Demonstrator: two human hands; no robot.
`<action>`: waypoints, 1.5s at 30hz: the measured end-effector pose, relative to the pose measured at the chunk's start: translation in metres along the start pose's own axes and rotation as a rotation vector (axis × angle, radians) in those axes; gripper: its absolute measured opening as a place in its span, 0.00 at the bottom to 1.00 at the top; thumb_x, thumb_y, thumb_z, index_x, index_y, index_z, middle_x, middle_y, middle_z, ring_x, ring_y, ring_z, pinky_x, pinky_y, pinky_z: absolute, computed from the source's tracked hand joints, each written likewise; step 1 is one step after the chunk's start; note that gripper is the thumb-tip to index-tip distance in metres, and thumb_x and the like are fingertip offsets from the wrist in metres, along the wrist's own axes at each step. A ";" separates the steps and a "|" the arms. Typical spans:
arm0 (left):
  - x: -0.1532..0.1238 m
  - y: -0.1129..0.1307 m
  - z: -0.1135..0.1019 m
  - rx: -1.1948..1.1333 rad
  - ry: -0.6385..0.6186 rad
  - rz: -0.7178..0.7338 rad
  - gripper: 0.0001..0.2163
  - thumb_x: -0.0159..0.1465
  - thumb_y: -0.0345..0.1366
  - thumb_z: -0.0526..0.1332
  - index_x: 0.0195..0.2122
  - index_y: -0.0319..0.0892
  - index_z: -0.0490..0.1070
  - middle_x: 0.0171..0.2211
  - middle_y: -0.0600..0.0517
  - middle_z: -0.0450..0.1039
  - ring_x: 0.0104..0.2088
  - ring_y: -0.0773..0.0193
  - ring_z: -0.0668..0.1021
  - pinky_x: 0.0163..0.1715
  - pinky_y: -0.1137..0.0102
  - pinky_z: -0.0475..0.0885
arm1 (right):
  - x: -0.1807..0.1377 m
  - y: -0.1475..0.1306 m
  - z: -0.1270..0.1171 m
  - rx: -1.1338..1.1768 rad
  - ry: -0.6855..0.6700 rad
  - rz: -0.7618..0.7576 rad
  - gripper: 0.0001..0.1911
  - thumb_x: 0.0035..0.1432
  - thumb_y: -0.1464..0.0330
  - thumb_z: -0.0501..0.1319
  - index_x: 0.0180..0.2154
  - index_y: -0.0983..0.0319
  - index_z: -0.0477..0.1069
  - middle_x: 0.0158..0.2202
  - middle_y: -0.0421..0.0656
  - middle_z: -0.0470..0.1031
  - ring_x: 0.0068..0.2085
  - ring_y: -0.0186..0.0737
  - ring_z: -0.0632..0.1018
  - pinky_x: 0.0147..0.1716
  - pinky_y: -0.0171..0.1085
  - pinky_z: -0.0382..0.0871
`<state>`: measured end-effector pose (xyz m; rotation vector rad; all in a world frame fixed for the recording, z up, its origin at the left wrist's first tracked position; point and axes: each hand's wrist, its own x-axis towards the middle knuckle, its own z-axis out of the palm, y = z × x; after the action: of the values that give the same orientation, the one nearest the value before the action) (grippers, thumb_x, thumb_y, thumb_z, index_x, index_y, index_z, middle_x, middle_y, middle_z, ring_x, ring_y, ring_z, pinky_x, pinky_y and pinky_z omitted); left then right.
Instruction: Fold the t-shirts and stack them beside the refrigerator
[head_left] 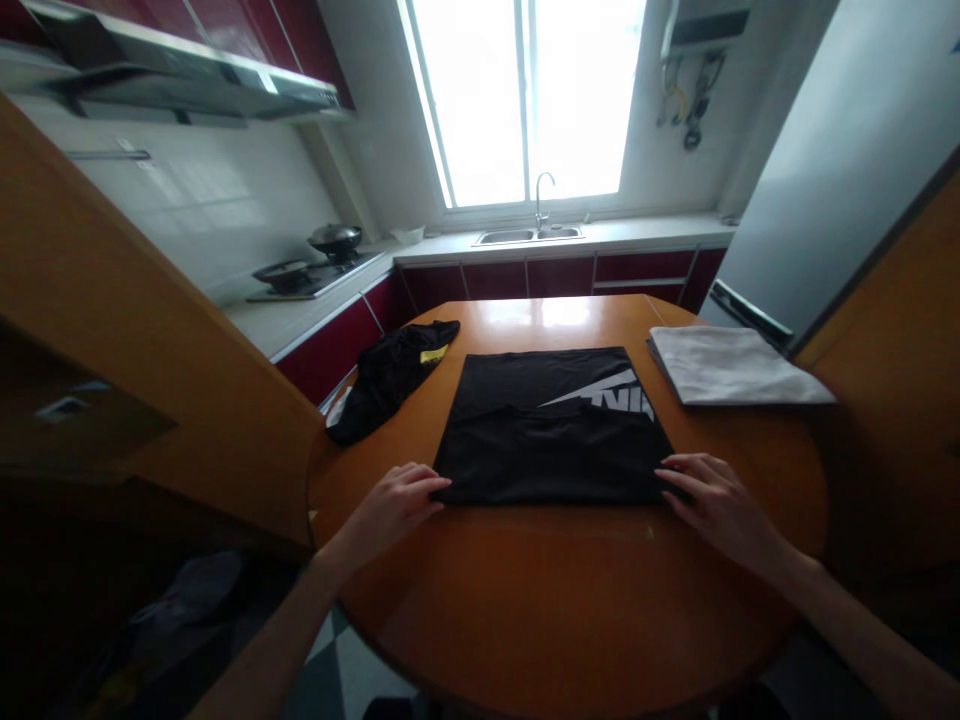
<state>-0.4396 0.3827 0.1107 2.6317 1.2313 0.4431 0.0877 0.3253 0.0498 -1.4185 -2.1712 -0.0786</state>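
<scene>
Squarely near the middle of the table lies a folded black cloth garment with a pale grey printed design (555, 460), its near part doubled over so that the print shows only on the far right portion. At its near left corner the left hand (405, 492) has its fingertips on the fabric; the right hand (705, 495) touches the near right corner likewise. The two hands are well apart, and whether either pinches the cloth I cannot tell.

Beneath is a glossy orange-brown wooden table with rounded ends (555, 600). To the left on it sits a rumpled black garment with a yellow patch (394, 375); to the right, a flat, folded whitish cloth (739, 365).

Beyond the table, a white countertop (645, 232) over dark red cabinets (495, 282) carries a double steel sink (506, 238), below a bright window (480, 100). Farther left, two dark pans, one lidded and rounded (336, 238), one shallow (283, 274), rest on a black hob (322, 284).
</scene>
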 end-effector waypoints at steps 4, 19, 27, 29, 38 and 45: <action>-0.013 0.000 0.004 0.092 -0.048 0.021 0.15 0.68 0.35 0.61 0.55 0.50 0.75 0.49 0.47 0.76 0.49 0.56 0.77 0.52 0.61 0.73 | -0.005 -0.005 -0.003 -0.042 -0.064 -0.106 0.15 0.62 0.67 0.61 0.50 0.53 0.78 0.49 0.47 0.78 0.50 0.50 0.76 0.53 0.51 0.68; -0.004 -0.031 0.034 0.054 -0.003 0.042 0.17 0.67 0.30 0.55 0.51 0.51 0.78 0.47 0.50 0.78 0.45 0.56 0.81 0.50 0.63 0.80 | 0.007 -0.013 -0.015 -0.194 -0.196 -0.124 0.15 0.61 0.77 0.57 0.44 0.58 0.76 0.43 0.44 0.79 0.47 0.46 0.75 0.59 0.50 0.60; -0.006 -0.045 0.045 0.007 0.060 0.081 0.16 0.67 0.32 0.54 0.48 0.52 0.79 0.46 0.50 0.78 0.43 0.58 0.82 0.46 0.67 0.81 | 0.003 -0.013 -0.009 -0.146 -0.104 -0.104 0.12 0.65 0.77 0.55 0.40 0.59 0.76 0.43 0.44 0.79 0.45 0.43 0.76 0.58 0.48 0.62; -0.005 -0.040 0.043 0.034 0.081 0.104 0.15 0.68 0.32 0.54 0.48 0.49 0.79 0.45 0.49 0.79 0.43 0.59 0.82 0.45 0.69 0.81 | 0.002 -0.011 -0.006 -0.116 -0.056 -0.107 0.11 0.65 0.76 0.55 0.40 0.59 0.75 0.41 0.44 0.79 0.44 0.44 0.76 0.56 0.48 0.63; -0.018 -0.012 0.018 0.119 0.207 0.174 0.12 0.67 0.29 0.55 0.47 0.46 0.76 0.43 0.49 0.78 0.43 0.61 0.81 0.46 0.69 0.78 | -0.009 -0.016 -0.022 0.000 0.091 -0.100 0.10 0.63 0.76 0.57 0.42 0.59 0.73 0.42 0.45 0.78 0.44 0.45 0.76 0.51 0.48 0.67; -0.044 0.032 -0.021 -0.031 0.344 0.117 0.09 0.65 0.31 0.59 0.43 0.47 0.76 0.40 0.51 0.78 0.39 0.63 0.82 0.41 0.74 0.77 | -0.023 -0.038 -0.059 0.240 0.185 -0.044 0.08 0.58 0.74 0.60 0.39 0.57 0.72 0.40 0.44 0.77 0.45 0.45 0.77 0.46 0.43 0.72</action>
<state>-0.4512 0.3298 0.1324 2.6866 1.1485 0.9606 0.0857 0.2701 0.0982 -1.1807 -1.9863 0.0328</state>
